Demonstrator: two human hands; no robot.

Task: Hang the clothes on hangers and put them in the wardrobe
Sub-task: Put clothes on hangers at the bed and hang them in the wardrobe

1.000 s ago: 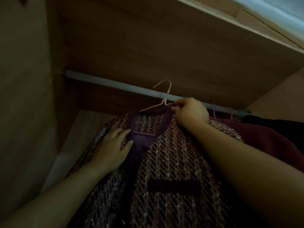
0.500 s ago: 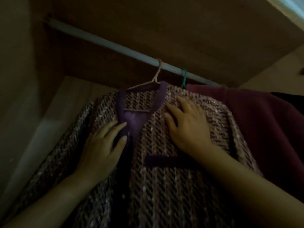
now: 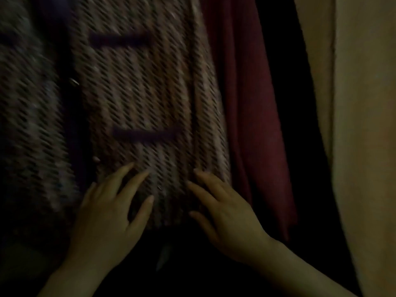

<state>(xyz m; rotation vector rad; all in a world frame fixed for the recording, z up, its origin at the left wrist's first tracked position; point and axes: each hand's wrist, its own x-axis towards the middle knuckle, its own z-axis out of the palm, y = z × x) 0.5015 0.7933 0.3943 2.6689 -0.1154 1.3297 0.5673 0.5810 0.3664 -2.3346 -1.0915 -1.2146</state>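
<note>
A pink and brown tweed jacket (image 3: pixel 137 99) with dark purple trim and two purple pocket strips hangs inside the dim wardrobe and fills the upper left of the head view. My left hand (image 3: pixel 111 213) lies flat with spread fingers on the jacket's lower front. My right hand (image 3: pixel 227 213) lies beside it, fingers straight, touching the jacket's right lower edge. Neither hand holds anything. The hanger and the rail are out of view above.
A dark red garment (image 3: pixel 252 103) hangs directly to the right of the jacket. Beyond a dark gap stands the beige wardrobe side panel (image 3: pixel 360 125) along the right edge. Below the hems it is too dark to make anything out.
The view has dropped from the rail and hanger to the jacket's lower part. Both hands have slid down the jacket from near its collar to near its hem.
</note>
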